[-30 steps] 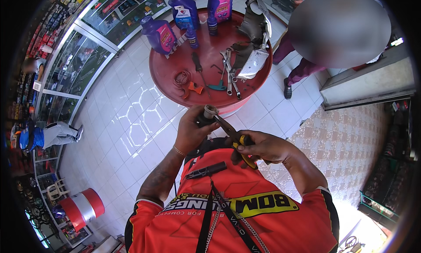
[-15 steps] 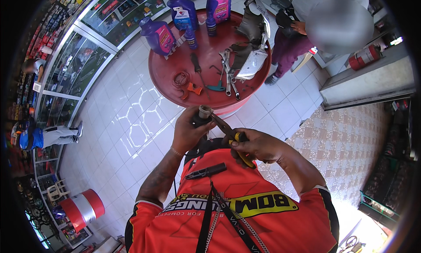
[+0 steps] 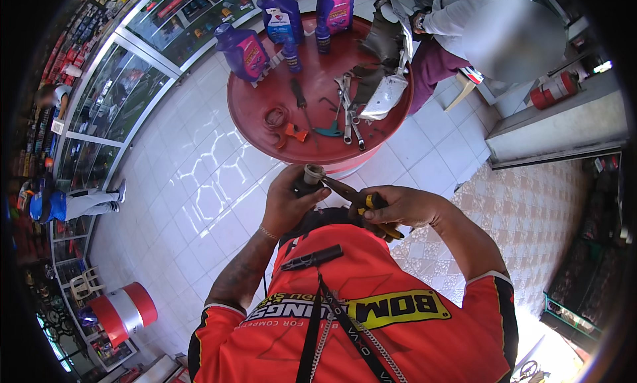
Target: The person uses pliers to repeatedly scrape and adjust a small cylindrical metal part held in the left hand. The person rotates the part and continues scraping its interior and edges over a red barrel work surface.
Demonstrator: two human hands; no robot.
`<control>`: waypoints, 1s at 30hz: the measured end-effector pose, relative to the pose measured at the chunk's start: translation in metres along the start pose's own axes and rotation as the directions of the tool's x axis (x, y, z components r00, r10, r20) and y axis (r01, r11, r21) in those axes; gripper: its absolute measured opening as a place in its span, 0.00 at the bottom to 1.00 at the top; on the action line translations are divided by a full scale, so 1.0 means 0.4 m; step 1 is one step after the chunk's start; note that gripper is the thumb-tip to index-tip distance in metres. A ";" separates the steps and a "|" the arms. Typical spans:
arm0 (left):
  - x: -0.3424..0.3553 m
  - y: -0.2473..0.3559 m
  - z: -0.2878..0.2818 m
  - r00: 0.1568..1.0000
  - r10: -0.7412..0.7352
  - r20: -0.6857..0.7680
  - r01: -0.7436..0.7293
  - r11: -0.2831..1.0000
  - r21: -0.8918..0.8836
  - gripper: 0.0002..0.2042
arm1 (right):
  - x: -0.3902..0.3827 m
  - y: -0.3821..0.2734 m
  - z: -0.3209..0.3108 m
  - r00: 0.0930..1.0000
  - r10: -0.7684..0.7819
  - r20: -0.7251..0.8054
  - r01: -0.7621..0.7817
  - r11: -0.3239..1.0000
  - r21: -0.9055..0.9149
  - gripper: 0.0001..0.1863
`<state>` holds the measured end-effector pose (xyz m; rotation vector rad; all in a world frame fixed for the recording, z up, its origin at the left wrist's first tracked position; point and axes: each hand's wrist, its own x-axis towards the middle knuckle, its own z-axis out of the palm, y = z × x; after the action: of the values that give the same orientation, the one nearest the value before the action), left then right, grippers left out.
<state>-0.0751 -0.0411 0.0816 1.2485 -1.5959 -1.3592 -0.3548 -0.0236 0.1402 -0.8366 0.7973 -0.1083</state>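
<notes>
Held upright in front of my waist is a cylindrical metal part with a pale, hollow top and a darker lower body. My left hand is wrapped round it, hiding much of its body. Pliers with yellow-and-black handles are closed in my right hand. Their jaws touch the right side of the part near its rim; whether they grip it I cannot tell. Just beyond my hands stands a red drum-shaped table.
On the drum lie wrenches, a screwdriver, an orange piece and bent metal panels. Purple bottles stand at its far left. A person sits at the far right. Glass display cases line the left.
My right hand has shifted slightly right and upward, and the pliers' handles have swung up to a flatter angle. Across the drum, the person's arm has moved toward the metal panels.
</notes>
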 end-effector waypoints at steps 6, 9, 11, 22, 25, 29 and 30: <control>0.003 -0.002 0.007 1.000 0.018 -0.015 -0.018 1.000 0.005 0.21 | -0.008 -0.005 0.023 0.977 -0.112 -0.180 0.006 0.863 -0.505 0.18; -0.002 -0.003 0.007 0.999 -0.041 0.008 0.041 0.998 -0.053 0.20 | -0.009 -0.005 0.014 0.994 -0.022 -0.112 -0.017 0.941 -0.339 0.19; -0.003 -0.005 0.008 0.998 -0.059 0.021 0.061 0.996 -0.066 0.20 | -0.004 -0.004 -0.010 0.999 0.049 0.019 -0.048 0.997 -0.060 0.18; -0.028 -0.007 0.016 0.969 -0.242 0.052 0.246 0.960 -0.130 0.21 | 0.009 0.028 -0.034 0.999 0.040 0.016 -0.036 0.981 -0.189 0.18; -0.029 -0.013 0.021 0.993 -0.114 0.019 0.114 0.993 -0.004 0.20 | 0.008 0.031 -0.056 0.992 0.064 0.112 -0.067 0.997 0.027 0.18; -0.035 -0.017 0.018 0.995 -0.095 0.030 0.095 0.995 -0.002 0.19 | 0.009 0.028 -0.069 0.982 0.073 0.173 -0.082 0.996 0.047 0.19; -0.039 -0.015 0.018 0.997 -0.065 0.037 0.064 0.998 0.026 0.19 | 0.008 0.024 -0.068 0.980 0.077 0.182 -0.085 0.996 0.033 0.19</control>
<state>-0.0759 -0.0241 0.0755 1.3064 -1.6158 -1.4143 -0.3726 -0.0352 0.1208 -0.7627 0.6556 0.0236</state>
